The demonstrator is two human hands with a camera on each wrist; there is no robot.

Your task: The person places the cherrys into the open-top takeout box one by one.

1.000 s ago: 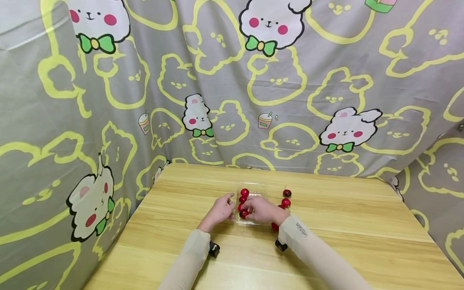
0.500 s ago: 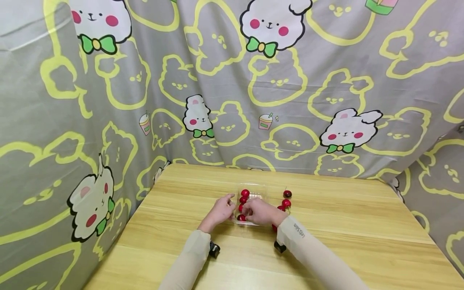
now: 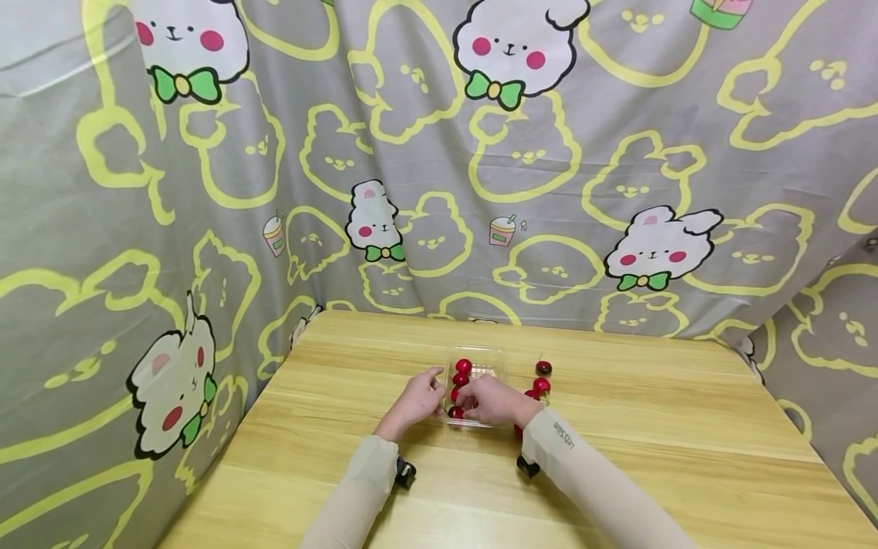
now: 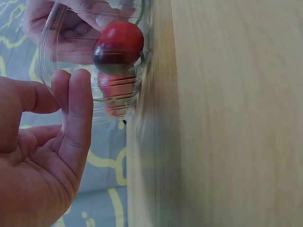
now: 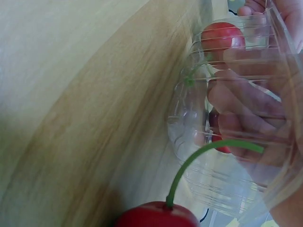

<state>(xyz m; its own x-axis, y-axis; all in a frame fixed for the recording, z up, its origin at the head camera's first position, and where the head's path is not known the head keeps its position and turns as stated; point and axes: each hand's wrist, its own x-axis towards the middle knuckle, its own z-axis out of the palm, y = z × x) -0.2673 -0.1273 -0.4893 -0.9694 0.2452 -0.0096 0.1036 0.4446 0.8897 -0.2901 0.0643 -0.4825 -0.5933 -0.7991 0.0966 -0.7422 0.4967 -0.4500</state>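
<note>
Landmark: clear, ribbed plastic punnet [image 3: 475,385], standing on the pale wooden table [image 3: 652,450] in front of the person.
Work in hand: small, round, red cherries are going 1 by 1 into the punnet, as I judge it.
Already inside: about 4 cherries in the punnet [image 3: 463,366], lying along its left side; the head view is too small for a sure count.
Left to move: about 4 loose cherries on the table [image 3: 542,385], just right of the punnet; 1 of them sits close beside the right wrist with its green stalk up.
Progress: roughly halfway, since the share inside and the share outside look about even.
Left hand [image 3: 420,396]: touching the punnet's left wall, fingers straight and relaxed, steadying it and gripping nothing.
Right hand [image 3: 495,399]: reaching over the punnet's near edge, fingertips inside it just beside the nearest cherry; the fingers look loosely curled, and I cannot tell whether they pinch a cherry or have let go.
Surroundings: grey curtain with yellow outlines and white rabbits [image 3: 439,168], hanging behind and beside the punnet.
</note>
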